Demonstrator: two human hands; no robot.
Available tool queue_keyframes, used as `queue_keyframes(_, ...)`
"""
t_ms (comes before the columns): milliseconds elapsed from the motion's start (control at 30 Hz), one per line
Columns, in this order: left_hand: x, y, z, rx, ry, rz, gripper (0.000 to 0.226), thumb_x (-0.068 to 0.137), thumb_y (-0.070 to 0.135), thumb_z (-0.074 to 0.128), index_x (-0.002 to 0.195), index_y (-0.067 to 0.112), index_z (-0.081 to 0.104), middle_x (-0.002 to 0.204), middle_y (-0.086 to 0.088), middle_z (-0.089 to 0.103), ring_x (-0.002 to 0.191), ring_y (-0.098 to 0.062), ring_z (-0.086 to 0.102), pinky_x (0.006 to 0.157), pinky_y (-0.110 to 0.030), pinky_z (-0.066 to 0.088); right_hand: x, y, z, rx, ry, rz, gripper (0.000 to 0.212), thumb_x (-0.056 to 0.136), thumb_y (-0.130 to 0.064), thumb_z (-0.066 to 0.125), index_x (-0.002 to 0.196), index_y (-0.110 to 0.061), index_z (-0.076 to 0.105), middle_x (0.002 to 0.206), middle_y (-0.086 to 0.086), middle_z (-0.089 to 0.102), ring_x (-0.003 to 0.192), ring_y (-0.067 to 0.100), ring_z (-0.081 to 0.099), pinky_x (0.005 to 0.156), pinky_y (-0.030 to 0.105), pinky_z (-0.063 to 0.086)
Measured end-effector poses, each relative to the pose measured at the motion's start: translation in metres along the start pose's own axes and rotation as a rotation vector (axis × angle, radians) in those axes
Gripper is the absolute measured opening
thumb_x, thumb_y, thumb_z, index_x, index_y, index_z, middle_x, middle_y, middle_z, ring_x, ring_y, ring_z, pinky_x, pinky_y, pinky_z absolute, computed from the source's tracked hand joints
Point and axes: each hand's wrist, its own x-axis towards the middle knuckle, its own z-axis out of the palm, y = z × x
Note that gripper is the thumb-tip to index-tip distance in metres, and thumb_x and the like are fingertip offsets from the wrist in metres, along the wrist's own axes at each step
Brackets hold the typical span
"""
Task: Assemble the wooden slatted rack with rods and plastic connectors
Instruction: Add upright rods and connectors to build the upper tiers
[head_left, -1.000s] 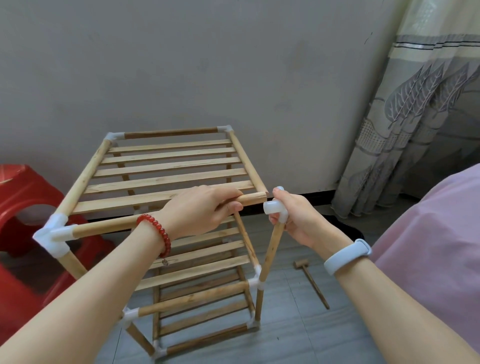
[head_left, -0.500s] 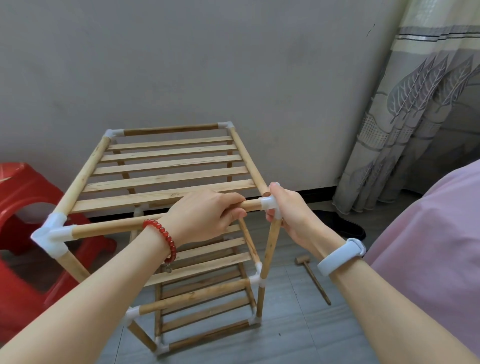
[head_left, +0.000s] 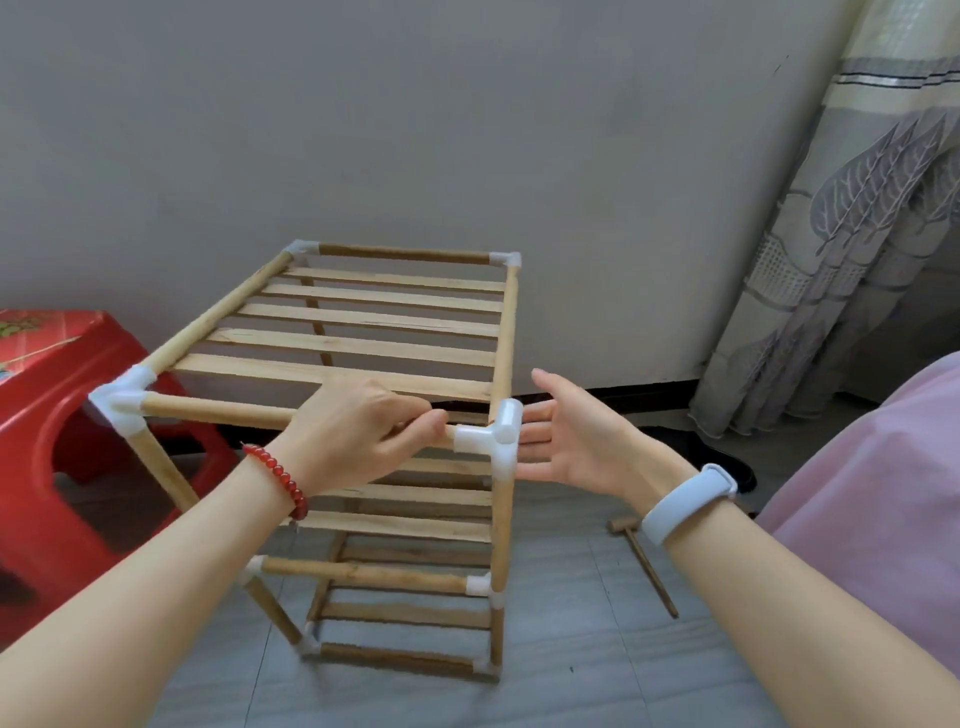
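my left hand (head_left: 358, 431) grips the front rod (head_left: 218, 410) mid-frame; my right hand (head_left: 576, 441) hovers flat-fingered, holding nothing, just beside the white corner connector (head_left: 493, 434). if that joint isn't fully seated, the rack (head_left: 384, 317) may rack sideways or pop apart.
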Motion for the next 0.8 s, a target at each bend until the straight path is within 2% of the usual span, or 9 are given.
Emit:
queue_keyframes(100, -0.02, 0.001, -0.009, 0.079, 0.048, -0.159, 0.069, 0.089, 0.058, 0.013, 0.066, 0.02, 0.066, 0.048, 0.005, 0.052, 0.045, -0.009, 0.049, 0.046, -0.026, 0.038, 0.01, -0.004, 0.017, 0.0, -0.006, 0.008, 0.039, 0.095, -0.039, 0.05, 0.101, -0.003, 0.061, 0.078, 0.008, 0.064, 0.069, 0.015, 0.054, 0.069, 0.025, 0.044)
queue_keyframes(200, -0.023, 0.035, -0.011, 0.009, 0.038, -0.289, 0.07, 0.08, 0.066, 0.004, 0.062, 0.02, 0.053, 0.055, 0.005, 0.049, 0.055, -0.008, 0.048, 0.058, -0.028, 0.033, 0.017, -0.007, 0.038, -0.12, 0.001, 0.03, 0.024, 0.094, -0.031, 0.055, 0.085, -0.01, 0.057, 0.067, 0.004, 0.053, 0.063, 0.013, 0.049, 0.063, 0.023, 0.045)
queue_keyframes(233, -0.018, 0.048, -0.008, 0.022, 0.016, -0.312, 0.069, 0.078, 0.072, 0.004, 0.066, 0.022, 0.05, 0.058, 0.007, 0.05, 0.059, -0.008, 0.048, 0.064, -0.029, 0.034, 0.018, -0.01, 0.043, -0.15, 0.019, 0.035, 0.022, 0.094, -0.03, 0.055, 0.084, -0.01, 0.056, 0.068, 0.003, 0.052, 0.064, 0.014, 0.051, 0.06, 0.022, 0.047)
queue_keyframes(300, -0.007, 0.066, 0.001, 0.131, -0.033, -0.389, 0.069, 0.078, 0.078, 0.013, 0.083, 0.024, 0.055, 0.068, 0.01, 0.055, 0.07, -0.009, 0.054, 0.078, -0.032, 0.036, 0.02, -0.013, 0.047, -0.262, 0.069, 0.022, 0.021, 0.095, -0.027, 0.053, 0.086, -0.009, 0.056, 0.069, 0.004, 0.053, 0.063, 0.015, 0.055, 0.053, 0.024, 0.049)
queue_keyframes(400, -0.003, 0.066, 0.013, 0.279, -0.051, -0.429, 0.064, 0.082, 0.071, 0.023, 0.099, 0.022, 0.06, 0.063, 0.01, 0.05, 0.073, -0.013, 0.055, 0.082, -0.034, 0.035, 0.022, -0.018, 0.047, -0.4, 0.084, -0.002, 0.02, 0.096, -0.023, 0.049, 0.084, -0.008, 0.053, 0.068, 0.006, 0.053, 0.058, 0.015, 0.054, 0.051, 0.023, 0.047)
queue_keyframes(467, -0.005, 0.062, 0.014, 0.272, -0.063, -0.436, 0.059, 0.085, 0.067, 0.025, 0.098, 0.022, 0.06, 0.058, 0.01, 0.043, 0.07, -0.013, 0.051, 0.081, -0.035, 0.033, 0.023, -0.02, 0.047, -0.42, 0.082, 0.006, 0.021, 0.096, -0.021, 0.048, 0.079, -0.01, 0.051, 0.069, 0.007, 0.052, 0.057, 0.015, 0.051, 0.05, 0.022, 0.047)
queue_keyframes(567, -0.004, 0.064, 0.01, 0.227, -0.078, -0.445, 0.052, 0.085, 0.062, 0.025, 0.098, 0.021, 0.056, 0.061, 0.01, 0.047, 0.073, -0.015, 0.052, 0.083, -0.036, 0.033, 0.024, -0.023, 0.05, -0.451, 0.09, 0.008, 0.023, 0.095, -0.019, 0.046, 0.074, -0.011, 0.05, 0.067, 0.006, 0.05, 0.057, 0.014, 0.049, 0.053, 0.021, 0.046)
queue_keyframes(667, -0.007, 0.064, 0.009, 0.187, -0.061, -0.43, 0.034, 0.091, 0.053, 0.033, 0.095, 0.022, 0.046, 0.062, 0.01, 0.046, 0.073, -0.015, 0.051, 0.085, -0.036, 0.032, 0.025, -0.022, 0.053, -0.499, 0.106, 0.0, 0.024, 0.095, -0.019, 0.044, 0.073, -0.011, 0.049, 0.063, 0.004, 0.049, 0.055, 0.014, 0.047, 0.055, 0.021, 0.044)
queue_keyframes(800, -0.012, 0.067, 0.009, 0.166, -0.048, -0.409, 0.033, 0.091, 0.052, 0.033, 0.093, 0.022, 0.046, 0.061, 0.009, 0.046, 0.071, -0.015, 0.052, 0.09, -0.038, 0.033, 0.024, -0.027, 0.055, -0.49, 0.105, -0.035, 0.02, 0.095, -0.018, 0.042, 0.077, -0.01, 0.048, 0.055, 0.004, 0.052, 0.057, 0.016, 0.046, 0.06, 0.025, 0.041)
